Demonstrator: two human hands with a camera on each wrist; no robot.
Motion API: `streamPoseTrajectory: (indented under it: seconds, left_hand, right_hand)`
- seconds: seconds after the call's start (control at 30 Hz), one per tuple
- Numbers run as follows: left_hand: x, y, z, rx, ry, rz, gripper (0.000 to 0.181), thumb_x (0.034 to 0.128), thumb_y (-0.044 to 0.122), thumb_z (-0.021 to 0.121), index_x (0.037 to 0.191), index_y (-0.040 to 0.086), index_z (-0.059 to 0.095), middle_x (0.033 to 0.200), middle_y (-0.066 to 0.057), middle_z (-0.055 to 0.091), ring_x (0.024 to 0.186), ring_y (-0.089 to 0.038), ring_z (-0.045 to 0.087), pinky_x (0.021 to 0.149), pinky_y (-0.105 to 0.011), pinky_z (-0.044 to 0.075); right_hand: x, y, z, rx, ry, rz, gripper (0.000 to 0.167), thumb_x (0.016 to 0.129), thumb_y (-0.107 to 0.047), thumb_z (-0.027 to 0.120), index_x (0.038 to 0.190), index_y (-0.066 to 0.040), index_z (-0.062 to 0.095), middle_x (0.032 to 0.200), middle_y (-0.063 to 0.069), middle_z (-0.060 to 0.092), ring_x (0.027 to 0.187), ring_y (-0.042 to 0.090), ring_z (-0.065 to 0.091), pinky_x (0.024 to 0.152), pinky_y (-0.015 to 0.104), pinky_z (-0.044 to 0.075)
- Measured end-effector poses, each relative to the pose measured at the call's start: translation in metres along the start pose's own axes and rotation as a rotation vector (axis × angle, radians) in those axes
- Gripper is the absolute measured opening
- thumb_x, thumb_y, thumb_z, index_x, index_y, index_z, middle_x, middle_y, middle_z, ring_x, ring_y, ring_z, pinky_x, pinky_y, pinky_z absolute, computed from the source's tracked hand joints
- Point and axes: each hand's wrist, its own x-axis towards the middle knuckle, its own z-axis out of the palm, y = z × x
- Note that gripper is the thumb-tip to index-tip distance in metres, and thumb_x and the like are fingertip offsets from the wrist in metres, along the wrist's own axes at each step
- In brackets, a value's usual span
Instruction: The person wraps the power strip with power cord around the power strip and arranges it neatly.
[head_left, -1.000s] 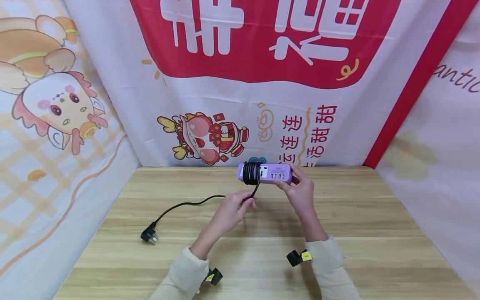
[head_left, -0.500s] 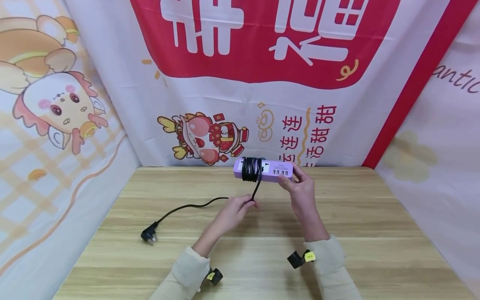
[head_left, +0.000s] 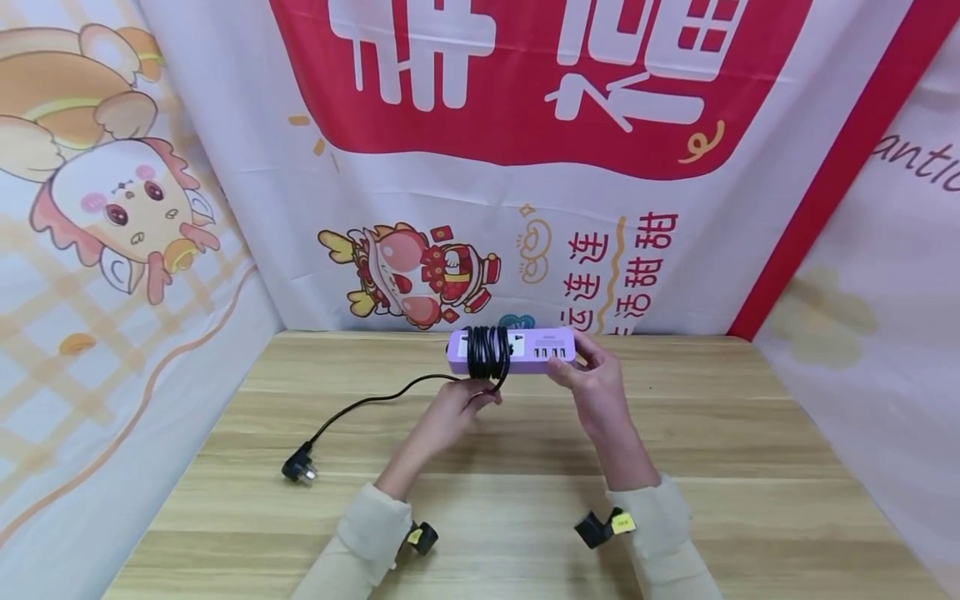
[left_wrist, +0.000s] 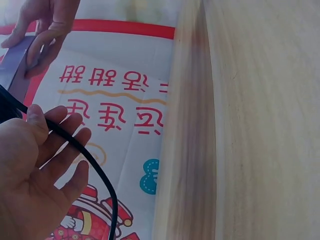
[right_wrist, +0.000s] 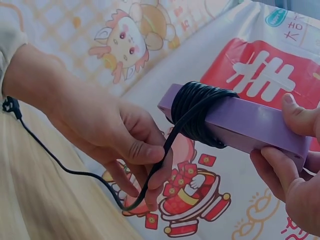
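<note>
A purple power strip (head_left: 551, 350) with sockets and USB ports is held up near the table's back edge. My right hand (head_left: 597, 387) grips its right end, thumb on the near face; the right wrist view shows this hand (right_wrist: 302, 165) too. Several turns of black cord (right_wrist: 192, 112) wrap the strip's left part. Just below the coil, my left hand (head_left: 453, 410) pinches the cord between thumb and index finger, as the left wrist view of the hand (left_wrist: 37, 165) shows. From there the cord trails left to a black plug (head_left: 299, 464) lying on the table.
The wooden table (head_left: 495, 533) spreads under both arms. A printed cloth (head_left: 450, 200) hangs right behind its back edge, with more printed cloth at both sides. A small black camera (head_left: 595, 528) is on the right wrist, another camera (head_left: 423, 538) on the left.
The power strip has shifted slightly left, rising and then coming down again. My left hand has moved a little up and left with the cord, close under the coil. The plug stays in place.
</note>
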Motion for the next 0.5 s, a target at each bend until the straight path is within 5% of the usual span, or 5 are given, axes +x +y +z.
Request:
streamPoseTrajectory:
  seconds: [0.27, 0.5]
  left_hand:
    - [-0.003, -0.015, 0.003, 0.030, -0.047, 0.001, 0.014, 0.0970, 0.002, 0.060, 0.093, 0.009, 0.072, 0.090, -0.003, 0.074, 0.086, -0.016, 0.070, 0.082, -0.031, 0.058]
    - [-0.005, -0.021, 0.002, -0.134, -0.033, -0.059, 0.007, 0.0958, 0.000, 0.059, 0.097, 0.004, 0.065, 0.090, -0.006, 0.071, 0.088, -0.016, 0.068, 0.086, -0.035, 0.057]
  right_hand:
    - [-0.006, -0.005, 0.002, 0.070, -0.028, -0.017, 0.059, 0.087, 0.003, 0.071, 0.142, 0.000, 0.050, 0.113, 0.003, 0.065, 0.099, 0.014, 0.065, 0.087, 0.024, 0.057]
    - [-0.010, -0.009, 0.004, 0.086, -0.170, -0.098, 0.058, 0.085, 0.003, 0.073, 0.139, 0.007, 0.050, 0.107, 0.000, 0.070, 0.095, 0.013, 0.069, 0.084, 0.025, 0.058]
